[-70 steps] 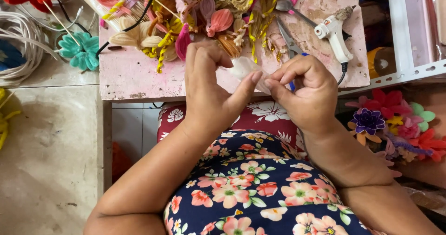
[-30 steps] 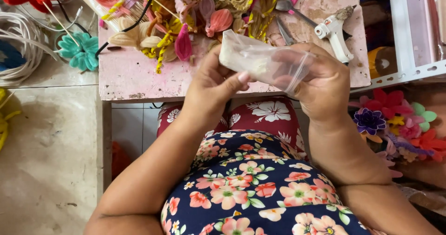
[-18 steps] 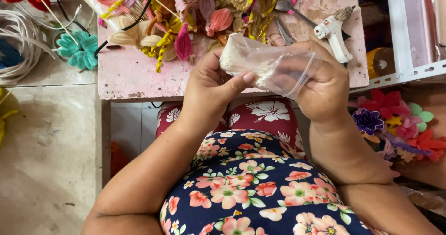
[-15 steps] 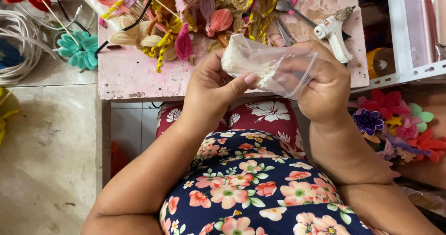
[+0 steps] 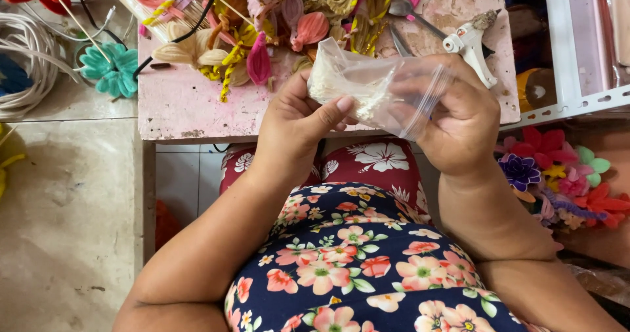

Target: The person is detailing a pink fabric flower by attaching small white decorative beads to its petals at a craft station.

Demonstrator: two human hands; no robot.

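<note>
Above the pink counter (image 5: 197,105): both hands pinch a clear plastic bag (image 5: 374,89) of pale, fine pieces.

From the head view, the left hand (image 5: 298,119) clamps the bag's left end and the right hand (image 5: 459,119) its right, holding it between them. If tilted or tugged apart, the pieces could likely spill among the craft flowers (image 5: 262,17).

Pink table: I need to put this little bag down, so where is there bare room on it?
The pink table is bare along its near left part, below the pile of craft flowers and left of the left hand. The back is crowded with flowers, and the right side holds a glue gun. Both hands hold the clear bag.
</note>
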